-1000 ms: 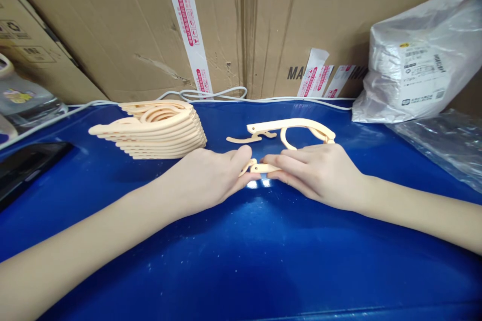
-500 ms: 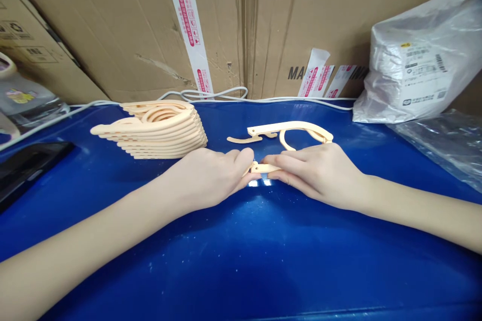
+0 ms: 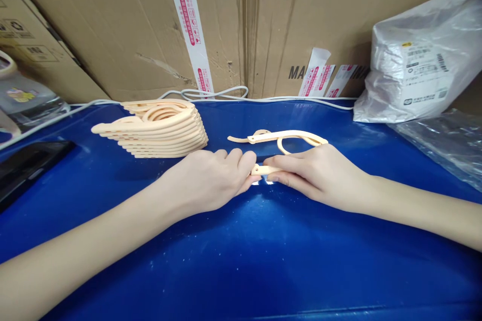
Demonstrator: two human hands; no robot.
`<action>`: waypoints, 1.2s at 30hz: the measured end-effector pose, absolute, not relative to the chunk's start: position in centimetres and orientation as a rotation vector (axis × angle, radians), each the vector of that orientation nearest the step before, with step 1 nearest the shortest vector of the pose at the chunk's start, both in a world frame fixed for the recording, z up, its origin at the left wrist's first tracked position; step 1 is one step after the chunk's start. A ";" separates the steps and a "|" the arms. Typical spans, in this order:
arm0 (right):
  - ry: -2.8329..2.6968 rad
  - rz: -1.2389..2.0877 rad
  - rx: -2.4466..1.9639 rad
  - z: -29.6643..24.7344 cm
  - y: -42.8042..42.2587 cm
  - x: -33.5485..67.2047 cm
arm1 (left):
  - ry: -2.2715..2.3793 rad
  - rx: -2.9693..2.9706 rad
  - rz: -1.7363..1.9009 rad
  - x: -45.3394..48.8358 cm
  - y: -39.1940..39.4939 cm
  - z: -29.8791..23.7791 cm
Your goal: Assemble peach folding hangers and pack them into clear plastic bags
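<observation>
A cream plastic folding hanger (image 3: 269,136) is between my hands, its curved arm and ring-shaped part showing just beyond my right fingers. My left hand (image 3: 214,175) is closed, thumb and fingers pinching the near end of the hanger. My right hand (image 3: 316,173) grips its near arm between thumb and fingers, a short pale piece with a small hole showing in the gap. Fingers hide much of the joint. Left of the hanger, a neat stack of matching cream folded hangers (image 3: 161,133) lies on the blue table (image 3: 256,261).
A black phone (image 3: 33,168) lies at the left edge, near a clear jug (image 3: 28,98). White cable (image 3: 211,94) runs along the back before large cardboard boxes (image 3: 131,25). At the right stand a white plastic-wrapped parcel (image 3: 414,65) and a clear plastic bag (image 3: 444,145).
The hanger's far arm has swung lower and tilted, its left end dropping toward the table. Both hands keep nearly the same place and grip.
</observation>
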State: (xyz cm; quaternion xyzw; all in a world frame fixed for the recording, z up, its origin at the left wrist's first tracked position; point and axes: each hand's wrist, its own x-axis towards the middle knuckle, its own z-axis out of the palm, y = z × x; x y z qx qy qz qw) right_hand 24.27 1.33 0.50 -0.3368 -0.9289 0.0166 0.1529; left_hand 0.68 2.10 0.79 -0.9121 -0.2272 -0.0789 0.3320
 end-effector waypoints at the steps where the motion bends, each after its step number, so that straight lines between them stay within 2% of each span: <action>1: -2.665 0.050 -0.967 0.5 1.4 24.3 | -0.588 -2.377 -0.209 0.7 2.1 0.7; 9: -2.681 0.213 -0.968 0.7 1.6 24.2 | -0.544 -2.358 -0.254 0.5 2.3 0.7; 17: -2.680 0.036 -0.965 0.3 1.7 24.3 | -0.601 -2.434 -0.346 0.8 2.4 0.4; 36: -2.686 -0.017 -0.941 0.2 2.0 24.2 | -0.719 -2.662 -0.460 0.6 2.4 0.2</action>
